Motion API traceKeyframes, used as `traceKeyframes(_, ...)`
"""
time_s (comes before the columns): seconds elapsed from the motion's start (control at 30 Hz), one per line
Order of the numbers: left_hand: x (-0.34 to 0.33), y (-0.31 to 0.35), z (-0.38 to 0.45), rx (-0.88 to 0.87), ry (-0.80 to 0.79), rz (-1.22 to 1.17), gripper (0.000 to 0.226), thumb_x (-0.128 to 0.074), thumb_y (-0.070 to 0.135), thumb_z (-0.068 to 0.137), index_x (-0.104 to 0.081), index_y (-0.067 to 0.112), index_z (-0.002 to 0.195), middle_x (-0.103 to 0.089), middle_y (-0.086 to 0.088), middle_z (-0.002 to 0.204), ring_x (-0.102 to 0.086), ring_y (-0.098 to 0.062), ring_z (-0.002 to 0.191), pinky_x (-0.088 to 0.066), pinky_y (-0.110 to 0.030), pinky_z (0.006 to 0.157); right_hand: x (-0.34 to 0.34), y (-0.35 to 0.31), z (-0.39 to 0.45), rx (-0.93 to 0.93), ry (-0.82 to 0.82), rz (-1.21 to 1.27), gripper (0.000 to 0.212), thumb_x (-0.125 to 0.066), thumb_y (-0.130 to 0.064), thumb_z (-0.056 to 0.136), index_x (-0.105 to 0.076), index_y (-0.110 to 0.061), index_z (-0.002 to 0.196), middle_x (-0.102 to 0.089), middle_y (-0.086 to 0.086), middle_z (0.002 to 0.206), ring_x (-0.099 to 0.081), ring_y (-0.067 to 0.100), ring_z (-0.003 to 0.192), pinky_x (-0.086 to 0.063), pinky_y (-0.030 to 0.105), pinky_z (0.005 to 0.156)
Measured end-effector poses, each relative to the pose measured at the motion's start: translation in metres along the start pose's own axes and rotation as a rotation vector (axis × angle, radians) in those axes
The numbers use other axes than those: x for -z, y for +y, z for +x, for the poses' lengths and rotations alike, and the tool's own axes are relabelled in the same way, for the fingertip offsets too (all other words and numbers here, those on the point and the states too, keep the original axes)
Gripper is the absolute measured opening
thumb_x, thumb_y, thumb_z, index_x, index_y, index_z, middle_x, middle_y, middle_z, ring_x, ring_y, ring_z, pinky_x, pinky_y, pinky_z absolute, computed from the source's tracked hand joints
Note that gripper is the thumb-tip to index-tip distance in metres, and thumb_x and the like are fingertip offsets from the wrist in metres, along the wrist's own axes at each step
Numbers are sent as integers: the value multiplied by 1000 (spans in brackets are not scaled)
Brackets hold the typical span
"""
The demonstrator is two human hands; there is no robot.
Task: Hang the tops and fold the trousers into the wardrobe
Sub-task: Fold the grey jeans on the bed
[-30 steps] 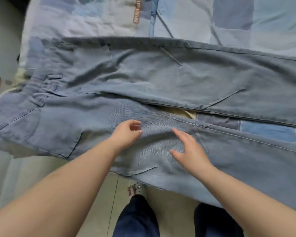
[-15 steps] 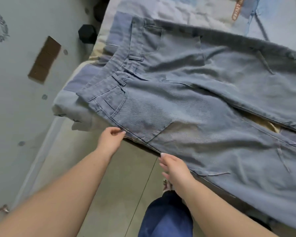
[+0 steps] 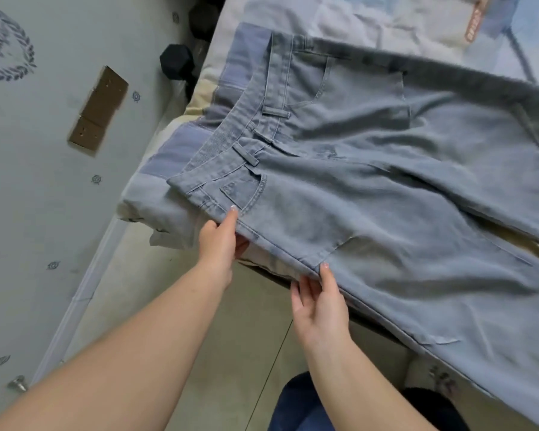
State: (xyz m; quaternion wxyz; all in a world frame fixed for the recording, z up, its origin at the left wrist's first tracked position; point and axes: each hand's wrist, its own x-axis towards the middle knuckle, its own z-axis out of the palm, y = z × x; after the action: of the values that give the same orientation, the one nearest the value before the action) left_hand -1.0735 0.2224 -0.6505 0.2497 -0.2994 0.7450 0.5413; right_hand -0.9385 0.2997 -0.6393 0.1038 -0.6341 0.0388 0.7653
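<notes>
Light blue denim trousers (image 3: 371,188) lie spread flat on the bed, waistband at the left, both legs running off to the right. My left hand (image 3: 221,241) pinches the near side seam just below the waistband corner, thumb on top and fingers under the cloth. A little further along the same edge, my right hand (image 3: 319,303) grips the seam beside the pocket corner, index finger on top. Both hands hold the near edge at the bed's front.
The bed has a patchwork cover (image 3: 371,23) in blue and cream. Black dumbbells (image 3: 176,62) sit on the floor by the bed's left side. A brown cardboard piece (image 3: 98,108) is on the wall at left. Tiled floor (image 3: 206,331) lies below my arms.
Both hands left the middle of the near trouser leg and moved left to its near edge, where they now pinch the seam. The view swung left toward the waistband.
</notes>
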Motion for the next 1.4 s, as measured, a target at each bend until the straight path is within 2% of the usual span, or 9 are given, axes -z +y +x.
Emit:
traceKeyframes(0.17,-24,34,-7,15,199,-41,38,-62,53,58,-62,21,79,-70,-5,96,-65,-28,89,-55,-46,84,-16,-48,-32,169,-60,-182,11,-62,-17,90,-58,-7,87,-63,6,86,-61,17,79,-51,31,78)
traceKeyframes(0.3,-53,68,-40,-96,327,-41,35,-55,49,64,-62,18,77,-67,-2,90,-61,-28,86,-53,-43,86,-40,-93,-50,325,-114,-316,12,-62,-23,90,-61,-12,85,-65,2,84,-63,13,77,-50,27,75)
traceKeyframes(0.4,-77,96,-54,-193,257,-87,16,-58,33,76,-61,17,76,-65,2,87,-60,-22,84,-53,-38,85,-63,-129,-55,397,-130,-359,18,-61,-28,90,-59,-13,81,-62,1,81,-60,12,77,-50,27,76)
traceKeyframes(0.53,-114,132,-54,-272,153,-89,17,-58,23,79,-52,13,67,-57,0,71,-53,-19,67,-51,-34,66,-98,-180,-45,501,-142,-443,22,-62,-31,90,-58,-13,80,-60,1,82,-59,12,77,-52,29,77)
traceKeyframes(0.7,-163,166,-12,-293,-26,-69,26,-58,35,60,-50,16,76,-54,-8,75,-53,-20,72,-49,-40,70,-140,-226,-12,636,-123,-537,26,-58,-31,93,-55,-11,77,-58,4,81,-57,14,75,-53,31,70)
traceKeyframes(1.0,-235,201,72,-346,-180,70,12,-52,18,91,-48,12,82,-56,-1,72,-65,-11,64,-55,-34,75,-215,-276,77,805,-101,-666,27,-55,-31,95,-56,-14,73,-61,1,77,-58,11,71,-52,29,71)
traceKeyframes(1.2,-265,201,119,-367,-235,151,11,-51,17,91,-46,12,82,-55,-5,85,-66,-20,81,-45,-16,43,-250,-304,125,917,-57,-801,31,-51,-29,95,-55,-14,69,-61,0,72,-60,14,71,-53,35,82)
traceKeyframes(1.3,-277,197,137,-400,-247,198,19,-51,24,90,-51,13,75,-61,-5,84,-65,-27,88,-55,-25,69,-258,-312,146,832,-128,-908,27,-49,-30,97,-56,-17,74,-63,1,85,-60,15,80,-50,34,83)
traceKeyframes(1.4,-287,195,138,-448,-337,340,26,-43,26,95,-59,9,105,-57,-4,92,-49,-19,84,-33,-30,80,-257,-314,163,773,-190,-1205,19,-54,-39,93,-64,-24,96,-61,-4,115,-55,16,109,-42,35,102)
